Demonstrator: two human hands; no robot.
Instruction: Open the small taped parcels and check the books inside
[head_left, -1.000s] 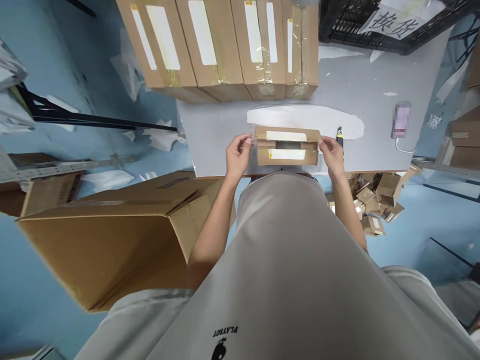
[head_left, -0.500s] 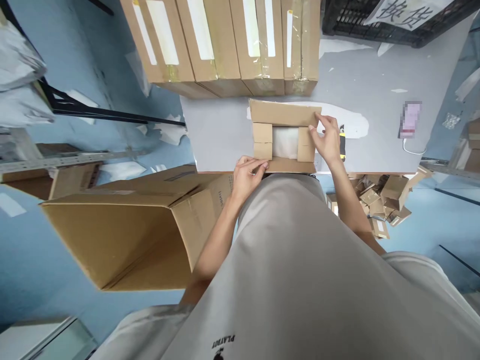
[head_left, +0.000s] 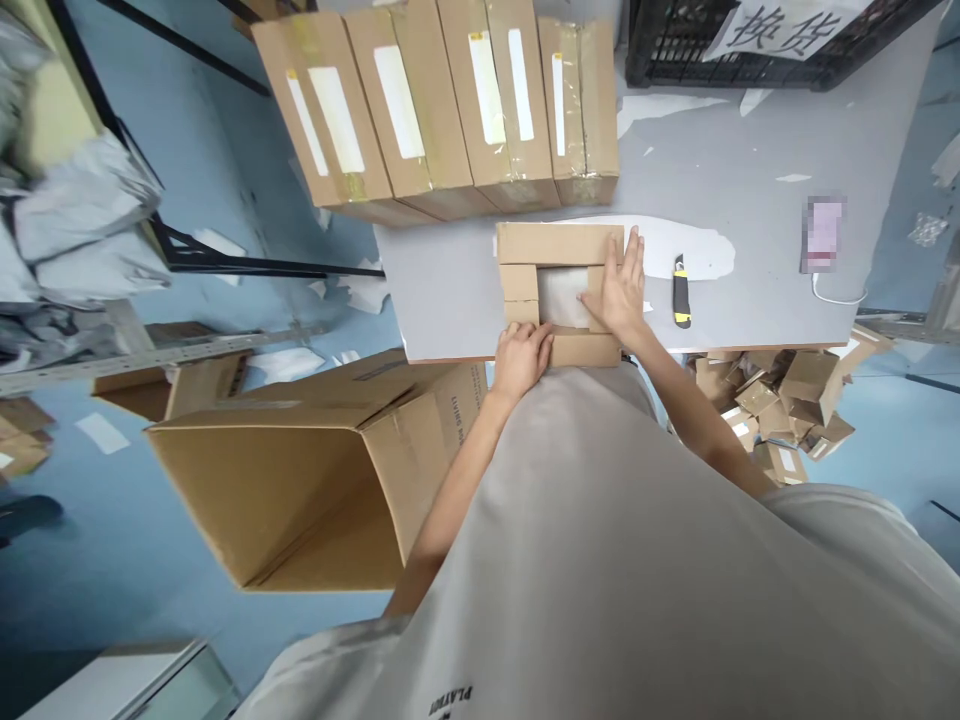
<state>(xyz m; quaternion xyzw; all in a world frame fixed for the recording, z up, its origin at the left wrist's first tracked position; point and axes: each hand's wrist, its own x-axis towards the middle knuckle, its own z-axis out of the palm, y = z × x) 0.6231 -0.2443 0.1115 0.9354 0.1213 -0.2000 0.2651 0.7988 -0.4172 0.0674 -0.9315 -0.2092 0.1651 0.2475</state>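
Note:
A small brown cardboard box (head_left: 561, 245) lies at the table's front edge with its flaps spread and something whitish showing in its middle opening. My right hand (head_left: 619, 292) rests on the box's right side, fingers apart and stretched toward the far flap, thumb over the right flap. At the near left corner my left hand (head_left: 520, 358) presses on the box with bent fingers held together; whether it grips the flap is hard to tell. A yellow and black utility knife (head_left: 681, 295) lies to the right of my right hand.
Several taped boxes (head_left: 450, 110) stand at the back of the grey table (head_left: 442, 290). A black crate (head_left: 735, 70) is at the back right, a phone (head_left: 823, 235) with a cable at the right. A large open carton (head_left: 300, 500) sits left; discarded boxes (head_left: 810, 385) lie right.
My right hand has gone from pinching the box's far right corner to lying spread over its right side. The far flap looks folded flatter. The view has shifted.

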